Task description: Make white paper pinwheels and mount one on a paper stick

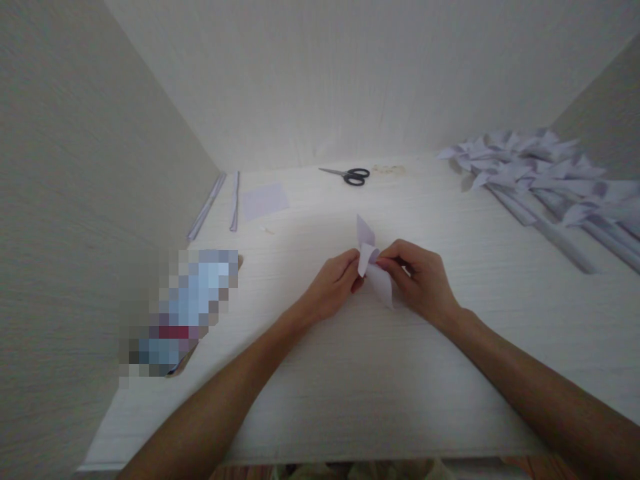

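Pale wooden-look counter bears a heap of bladed paper pieces, with one more in hand

Before a pale back wall, a person's left hand and right hand meet over the middle of the counter, both closed on a thin white paper piece with curled, pointed blades. Left fingers grip it near its centre; right thumb and fingertips pinch it from the opposite side, though whether they also hold something small cannot be made out.

Most of the work appears done. At the right, a pile of similar white bladed paper pieces lies heaped with greyish rolled paper tubes, overlapping too closely to count; some look joined to them. The held piece seems well along, its blades partly bent inward, but no tube shows on it.

Little looks left over at the far left: a flat, pale lilac paper sheet, apparently unfolded, beside two slim rolled paper sticks. Black-handled metal scissors lie unused near the wall, next to scattered small cream-coloured bits. Nearer the left forearm rests a pixelated object, impossible to identify.
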`<action>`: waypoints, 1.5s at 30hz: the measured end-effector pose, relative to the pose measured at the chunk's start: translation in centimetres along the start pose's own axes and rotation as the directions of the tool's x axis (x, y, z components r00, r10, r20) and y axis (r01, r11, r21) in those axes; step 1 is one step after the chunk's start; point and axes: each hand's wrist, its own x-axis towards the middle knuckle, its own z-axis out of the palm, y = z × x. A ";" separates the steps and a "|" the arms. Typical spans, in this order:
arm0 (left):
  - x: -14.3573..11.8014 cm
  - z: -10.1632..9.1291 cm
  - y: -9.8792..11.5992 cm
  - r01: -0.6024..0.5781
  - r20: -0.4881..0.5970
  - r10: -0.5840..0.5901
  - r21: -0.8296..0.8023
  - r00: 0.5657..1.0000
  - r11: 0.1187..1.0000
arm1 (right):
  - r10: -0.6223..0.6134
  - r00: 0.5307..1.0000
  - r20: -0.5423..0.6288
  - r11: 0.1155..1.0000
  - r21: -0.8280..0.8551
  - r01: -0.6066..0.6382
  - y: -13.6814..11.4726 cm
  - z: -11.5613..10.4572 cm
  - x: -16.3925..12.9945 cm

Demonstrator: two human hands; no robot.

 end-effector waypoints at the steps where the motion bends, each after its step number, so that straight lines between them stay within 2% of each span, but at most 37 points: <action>1: 0.0 -0.1 0.0 -0.002 0.016 0.002 -0.001 1.000 1.000 | -0.006 1.000 0.001 1.000 -0.003 0.006 0.0 0.0 0.0; 11: -0.1 -0.1 0.2 -0.002 0.045 0.002 0.000 0.999 1.000 | -0.051 0.999 0.008 0.999 -0.013 0.051 0.1 -0.1 -0.2; 22: -0.1 -0.1 0.4 -0.022 0.000 0.022 0.038 1.000 0.999 | -0.064 0.998 0.000 0.998 -0.013 0.064 -0.1 0.0 -0.3; 25: -0.1 -0.1 0.1 -0.035 -0.033 0.037 0.042 0.999 0.998 | -0.033 0.999 -0.009 0.999 0.027 0.033 -0.3 0.1 -0.2; 27: -0.2 -0.1 0.0 -0.031 -0.047 0.032 0.020 0.998 0.999 | 0.037 0.999 0.017 0.991 0.127 -0.039 -0.4 0.1 -0.2; 30: -0.3 -0.1 0.1 0.009 -0.028 -0.011 -0.079 1.000 0.997 | 0.136 0.980 0.148 0.899 0.397 -0.185 -0.4 0.0 -0.1; 32: -0.3 -0.2 0.4 0.036 -0.002 -0.037 -0.122 0.999 0.992 | 0.157 0.961 0.227 0.782 0.566 -0.261 -0.3 -0.1 0.1; 35: -0.2 -0.4 0.8 0.062 0.034 -0.058 -0.143 0.998 0.988 | 0.181 0.936 0.301 0.608 0.714 -0.347 0.1 -0.2 0.3; 38: -0.2 -0.5 1.1 0.082 0.042 -0.077 -0.140 0.996 0.987 | 0.191 0.899 0.393 0.479 0.762 -0.435 0.3 -0.4 0.4; 42: -0.3 -0.5 1.1 0.072 0.043 -0.067 -0.127 0.997 0.989 | 0.226 0.839 0.495 0.354 0.760 -0.545 0.3 -0.6 0.4; 45: -0.3 -0.4 0.9 0.058 0.051 -0.051 -0.142 0.997 0.988 | 0.218 0.811 0.543 0.275 0.763 -0.585 0.3 -0.7 0.4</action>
